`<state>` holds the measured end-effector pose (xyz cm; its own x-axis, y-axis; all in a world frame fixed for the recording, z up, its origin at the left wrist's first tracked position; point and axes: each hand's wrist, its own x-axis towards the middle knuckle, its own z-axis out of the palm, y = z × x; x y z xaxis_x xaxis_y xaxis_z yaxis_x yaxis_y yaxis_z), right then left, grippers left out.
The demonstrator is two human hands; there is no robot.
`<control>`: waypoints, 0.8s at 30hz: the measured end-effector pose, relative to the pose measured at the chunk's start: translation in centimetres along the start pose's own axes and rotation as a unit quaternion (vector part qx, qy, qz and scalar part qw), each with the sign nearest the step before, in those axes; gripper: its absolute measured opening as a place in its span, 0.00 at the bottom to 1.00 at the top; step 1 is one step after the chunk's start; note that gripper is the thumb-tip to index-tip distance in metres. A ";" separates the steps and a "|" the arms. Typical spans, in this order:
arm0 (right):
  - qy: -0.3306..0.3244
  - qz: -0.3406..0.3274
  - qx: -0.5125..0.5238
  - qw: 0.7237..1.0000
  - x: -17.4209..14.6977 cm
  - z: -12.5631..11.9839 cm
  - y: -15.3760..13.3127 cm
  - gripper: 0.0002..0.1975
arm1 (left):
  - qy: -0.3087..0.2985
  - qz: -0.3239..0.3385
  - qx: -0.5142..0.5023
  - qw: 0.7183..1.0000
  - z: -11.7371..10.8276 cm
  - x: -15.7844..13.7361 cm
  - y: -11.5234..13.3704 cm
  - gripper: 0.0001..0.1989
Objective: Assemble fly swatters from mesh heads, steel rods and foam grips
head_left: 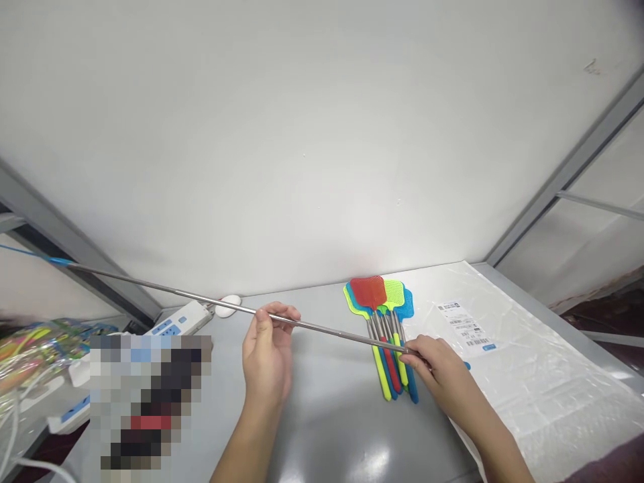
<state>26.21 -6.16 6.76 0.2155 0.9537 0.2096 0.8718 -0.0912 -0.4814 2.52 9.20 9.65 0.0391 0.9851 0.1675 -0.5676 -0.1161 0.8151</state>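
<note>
A telescopic fly swatter point(332, 330) with a long silver rod is stretched out across the view, sloping down from left to right. Its blue far end runs toward the left edge, where the head is out of view. My left hand point(266, 362) holds the rod near its middle, thumb in front and fingers behind. Near the handle end, my right hand point(445, 379) is closed round the swatter, and a bit of blue handle shows past the knuckles. Behind the rod, several fly swatters point(369, 292) in red, yellow-green and blue lie in a bunch on the grey table point(322, 416).
A clear plastic bag point(543, 376) with a white label point(465, 325) covers the table's right side. Power strips point(176, 322), a white mouse-like object point(228, 306), cables and colourful wrapped items point(30, 355) are at left, beside a pixelated patch. A white wall point(322, 134) stands behind.
</note>
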 end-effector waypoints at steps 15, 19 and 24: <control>0.037 0.034 -0.022 0.998 -2.2 0.0 2.8 0.15 | -0.006 -0.052 0.013 0.999 0.7 0.1 -2.3 0.16; -0.014 0.045 0.039 0.998 -1.7 1.2 -0.7 0.17 | -0.099 -0.113 0.049 0.987 3.1 -3.3 -3.8 0.17; -0.014 0.054 0.167 0.984 -1.5 3.2 -4.1 0.19 | -0.239 -0.189 0.106 0.946 5.6 -7.7 -5.0 0.15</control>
<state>20.94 -6.32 5.67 0.2829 0.9516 0.1197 0.6492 -0.0981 -0.7543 9.65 1.44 7.41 0.6032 0.7969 0.0323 -0.2630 0.1605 0.9513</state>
